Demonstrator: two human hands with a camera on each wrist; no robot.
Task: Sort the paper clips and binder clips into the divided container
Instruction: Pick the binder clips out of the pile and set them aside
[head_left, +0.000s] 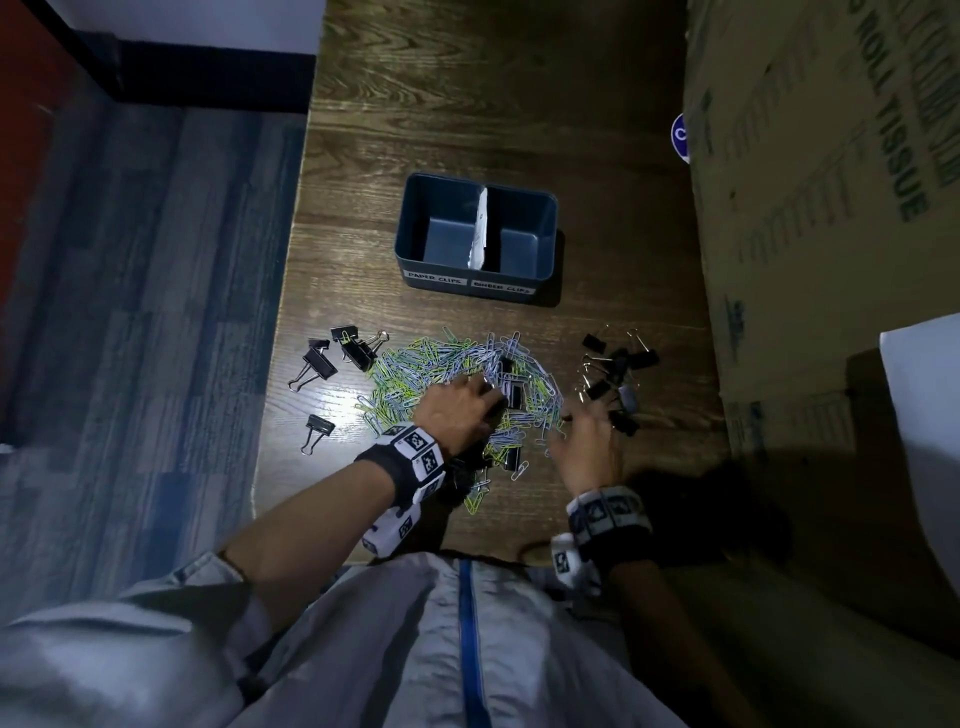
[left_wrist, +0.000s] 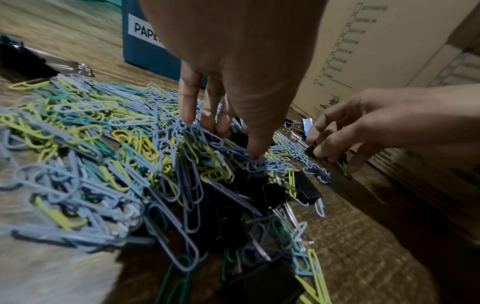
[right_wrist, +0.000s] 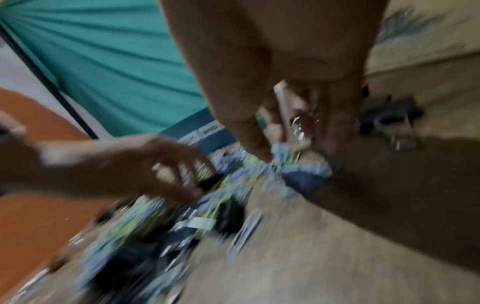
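The left hand (head_left: 457, 405) dug straight fingers into the paper clips (head_left: 426, 371); the right hand's (head_left: 589, 441) grasp was too blurred to tell. Better to lift binder clips (head_left: 511, 387) free first. Farther off, the container (head_left: 415, 228) waited, both its 2 halves bare.

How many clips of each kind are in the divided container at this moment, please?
Paper clips in the divided container: 0
Binder clips in the divided container: 0
Total in the container: 0
Both compartments show only bare floor; every clip in view lies on the table.
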